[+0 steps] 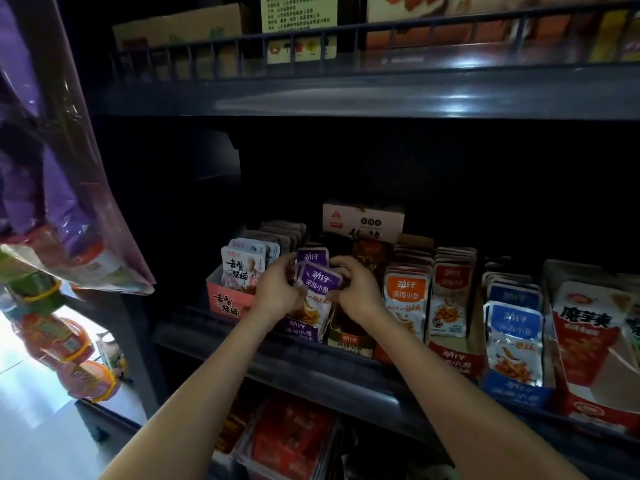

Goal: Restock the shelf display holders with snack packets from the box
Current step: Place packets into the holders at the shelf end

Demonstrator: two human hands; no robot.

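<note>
Two hands, the left hand and right hand, curl around opposite edges of a stack of purple-topped foil snack packets, holding it upright at the purple cardboard display holder on the dark shelf, seemingly squaring it for seating.

Light: dim overall, your shelf recess is near black | Source: bright light blows out the floor at lower left | Glare: streak on the upper shelf edge | Optics: wide-angle bending at your edges, top boxes soft
</note>
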